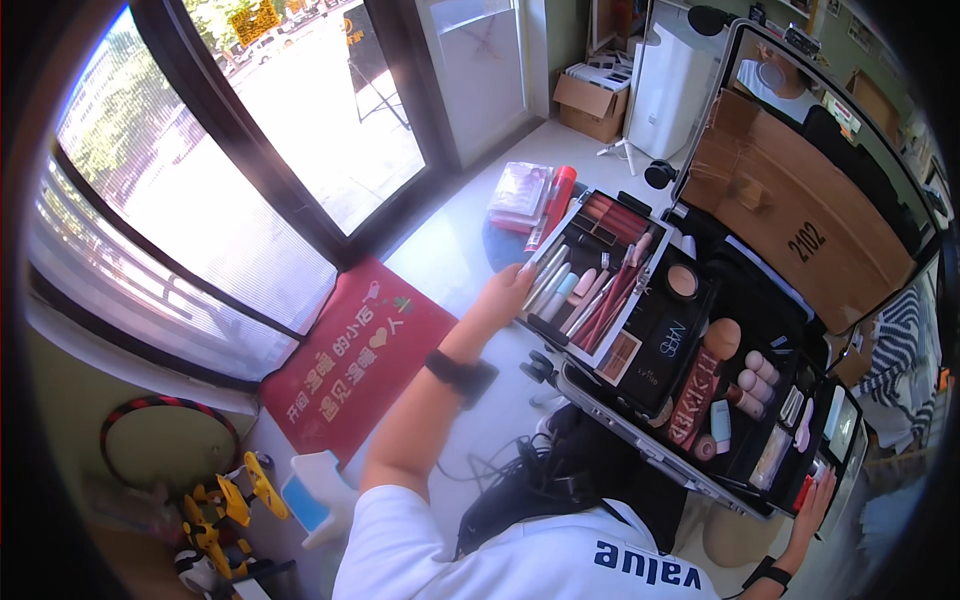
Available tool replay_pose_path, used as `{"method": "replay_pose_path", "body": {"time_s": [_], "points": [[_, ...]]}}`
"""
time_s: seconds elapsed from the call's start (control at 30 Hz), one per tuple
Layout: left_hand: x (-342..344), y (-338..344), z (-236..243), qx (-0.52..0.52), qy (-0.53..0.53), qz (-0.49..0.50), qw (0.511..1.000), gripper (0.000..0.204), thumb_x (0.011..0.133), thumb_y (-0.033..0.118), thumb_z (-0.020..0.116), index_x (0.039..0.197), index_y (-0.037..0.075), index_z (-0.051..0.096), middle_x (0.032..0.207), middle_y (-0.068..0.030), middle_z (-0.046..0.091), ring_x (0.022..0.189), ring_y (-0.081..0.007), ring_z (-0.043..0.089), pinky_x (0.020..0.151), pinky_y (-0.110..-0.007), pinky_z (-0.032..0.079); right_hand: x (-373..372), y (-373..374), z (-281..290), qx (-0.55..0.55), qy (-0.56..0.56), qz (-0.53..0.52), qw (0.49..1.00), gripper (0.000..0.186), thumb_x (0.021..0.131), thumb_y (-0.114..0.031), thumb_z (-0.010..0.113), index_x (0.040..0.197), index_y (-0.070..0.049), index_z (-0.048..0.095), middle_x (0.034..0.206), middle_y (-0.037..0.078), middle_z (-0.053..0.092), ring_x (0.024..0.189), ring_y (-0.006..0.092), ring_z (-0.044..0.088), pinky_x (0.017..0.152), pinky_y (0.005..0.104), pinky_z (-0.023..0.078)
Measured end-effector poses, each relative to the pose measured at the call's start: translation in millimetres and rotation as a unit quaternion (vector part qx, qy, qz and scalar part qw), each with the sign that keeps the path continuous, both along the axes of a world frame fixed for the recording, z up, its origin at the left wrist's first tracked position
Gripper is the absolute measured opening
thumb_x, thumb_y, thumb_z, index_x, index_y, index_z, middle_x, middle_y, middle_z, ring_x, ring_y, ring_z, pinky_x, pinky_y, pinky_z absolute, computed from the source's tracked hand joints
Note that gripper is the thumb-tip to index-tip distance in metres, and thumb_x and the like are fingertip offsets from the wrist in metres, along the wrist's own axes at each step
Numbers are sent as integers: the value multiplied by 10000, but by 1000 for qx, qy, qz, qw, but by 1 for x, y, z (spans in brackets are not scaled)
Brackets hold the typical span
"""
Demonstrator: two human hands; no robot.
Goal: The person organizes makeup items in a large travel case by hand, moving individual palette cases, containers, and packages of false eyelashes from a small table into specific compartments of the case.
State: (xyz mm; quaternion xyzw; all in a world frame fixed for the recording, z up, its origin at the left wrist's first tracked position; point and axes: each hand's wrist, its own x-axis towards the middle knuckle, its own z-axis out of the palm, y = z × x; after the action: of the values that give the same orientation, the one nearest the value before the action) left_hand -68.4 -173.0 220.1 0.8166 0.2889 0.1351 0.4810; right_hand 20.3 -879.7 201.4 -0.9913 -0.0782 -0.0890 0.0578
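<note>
A black makeup case (610,395) with metal edges stands unfolded in front of me. My left hand (505,297) grips the outer edge of its left tray (548,333), fingers curled at the rim. That tray holds several brushes, pencils and tubes (622,300), with lip-coloured palettes (612,218) at its far end. My right hand (816,500) lies with fingers stretched along the outer edge of the right tray (775,503), beside a small red item (803,492). Between the trays sit a round compact (682,281), a tan sponge (722,338), pink egg-shaped sponges (760,370) and a light-blue tube (720,425).
The raised lid carries a large mirror (800,220) with round bulbs. Beyond the left tray, pink packages (520,195) and a red box (552,208) rest on a round stool. A red doormat (355,350) lies by the glass door (350,110). Black cables (520,465) hang near my lap.
</note>
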Motion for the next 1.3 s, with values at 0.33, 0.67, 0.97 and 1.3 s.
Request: {"method": "replay_pose_path", "body": {"time_s": [0.33,0.67,0.97,1.3], "points": [[2,-14,8,51,53,6,997,387,951,402,384,1055,56,522,860,-248,623,848,-429,595,732,-500,455,0,-36,-2,2,26,-40,999,465,982,-262,350,1407,-72,351,1475,130,295,1380,271,229,1122,350,142],[-7,-12,21,46,77,14,996,382,958,396,366,1060,60,518,860,-218,640,848,-406,603,703,-486,471,3,-9,7,17,19,-13,1000,456,978,-267,369,1388,-67,373,1435,152,336,1314,266,304,1083,348,202],[-8,4,25,50,115,-43,991,370,965,404,353,975,55,475,797,-221,624,820,-403,602,688,-484,463,-5,13,18,13,7,-10,1000,448,974,-271,386,1371,-62,392,1398,172,373,1255,261,370,1048,347,256],[27,100,-10,36,60,-179,981,395,955,346,446,1138,15,560,918,-186,633,860,-328,600,766,-379,465,-6,46,39,-17,17,8,1000,440,970,-275,405,1352,-57,414,1358,194,415,1190,256,444,1009,346,316]]}}
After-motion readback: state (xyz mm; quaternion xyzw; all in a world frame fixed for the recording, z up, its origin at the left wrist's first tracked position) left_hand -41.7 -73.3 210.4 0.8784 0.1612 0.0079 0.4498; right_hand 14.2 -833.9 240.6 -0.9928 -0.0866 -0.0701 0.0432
